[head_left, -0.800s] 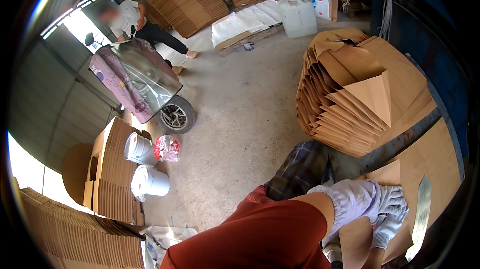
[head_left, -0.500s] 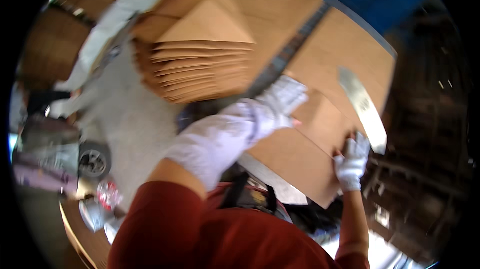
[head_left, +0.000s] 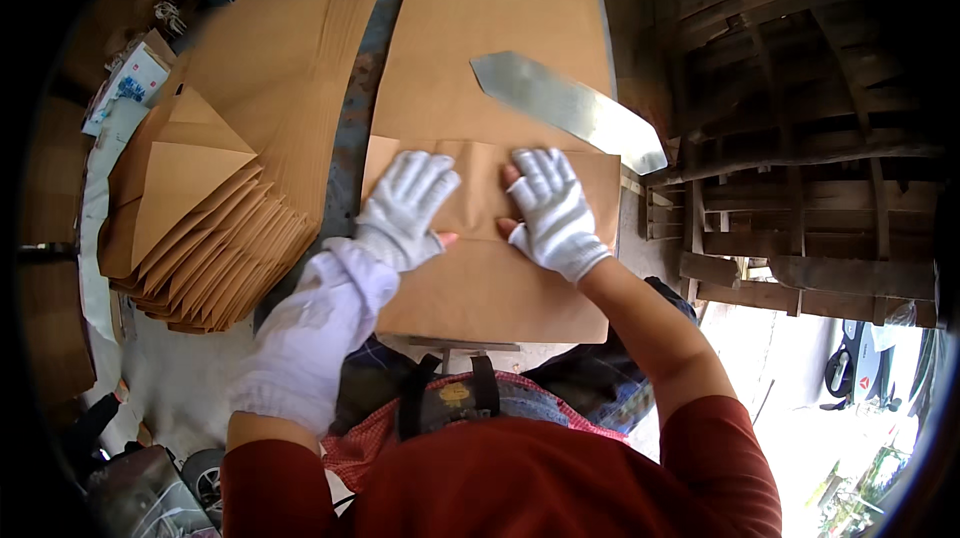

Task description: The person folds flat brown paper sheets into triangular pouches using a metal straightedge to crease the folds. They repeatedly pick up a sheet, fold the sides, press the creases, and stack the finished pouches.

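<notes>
A large sheet of brown kraft paper (head_left: pixel 480 288), folded across near its middle, lies in front of me on a stack of similar sheets (head_left: pixel 490 48). My left hand (head_left: pixel 405 210), in a white glove under a white sleeve cover, rests flat on the left part of the fold with fingers stretched out. On the right part, my right hand (head_left: pixel 553 214) presses down in a white glove with bare thumb and fingertip showing; its fingers are spread. Beyond it a flat metal strip with a pointed end (head_left: pixel 570 108) lies slanting across the stack.
A fanned pile of folded brown paper pieces (head_left: pixel 210 238) sits on the left, overlapping another stack of sheets (head_left: pixel 270 58). A dark strip of worn tabletop (head_left: pixel 362 108) runs between the stacks. Wooden pallets (head_left: pixel 800 178) stand at the right. A white box (head_left: pixel 130 83) is far left.
My left hand has come down flat on the folded sheet. My right hand has moved from the sheet's right edge onto its fold. The view has turned and is sharper.
</notes>
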Action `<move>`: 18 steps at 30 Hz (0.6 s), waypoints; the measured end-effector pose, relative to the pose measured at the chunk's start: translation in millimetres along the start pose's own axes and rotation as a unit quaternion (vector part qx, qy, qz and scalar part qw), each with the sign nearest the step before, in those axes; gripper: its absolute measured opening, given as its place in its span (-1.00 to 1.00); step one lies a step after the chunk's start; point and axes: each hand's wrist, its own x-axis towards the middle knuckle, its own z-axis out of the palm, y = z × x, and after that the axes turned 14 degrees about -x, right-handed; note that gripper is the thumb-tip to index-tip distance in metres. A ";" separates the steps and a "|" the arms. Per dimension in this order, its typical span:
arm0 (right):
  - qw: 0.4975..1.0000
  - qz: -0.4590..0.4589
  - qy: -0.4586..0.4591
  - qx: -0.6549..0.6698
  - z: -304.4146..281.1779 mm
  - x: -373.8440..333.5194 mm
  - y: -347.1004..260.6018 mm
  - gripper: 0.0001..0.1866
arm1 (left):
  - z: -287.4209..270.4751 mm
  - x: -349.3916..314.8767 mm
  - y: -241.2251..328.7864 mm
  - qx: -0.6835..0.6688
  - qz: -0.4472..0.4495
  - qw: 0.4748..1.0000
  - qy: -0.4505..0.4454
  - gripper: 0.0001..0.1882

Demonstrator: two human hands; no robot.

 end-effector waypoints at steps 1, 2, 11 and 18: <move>0.999 0.036 -0.021 -0.029 -8.8 -11.4 11.0 -0.14 | -13.4 -23.4 -13.1 0.008 -0.032 0.999 0.006 0.01; 0.995 0.057 -0.021 -0.085 -11.3 -28.3 25.3 -0.12 | -20.5 -37.7 -27.3 0.014 -0.056 0.998 0.018 0.00; 0.978 0.156 0.093 0.104 3.1 -59.7 49.6 -0.45 | -30.9 32.2 5.8 0.099 -0.111 0.989 -0.020 0.04; 0.977 0.134 0.155 0.065 -25.8 -105.4 27.5 -0.57 | -86.1 74.6 33.3 -0.032 -0.265 0.962 -0.066 -0.49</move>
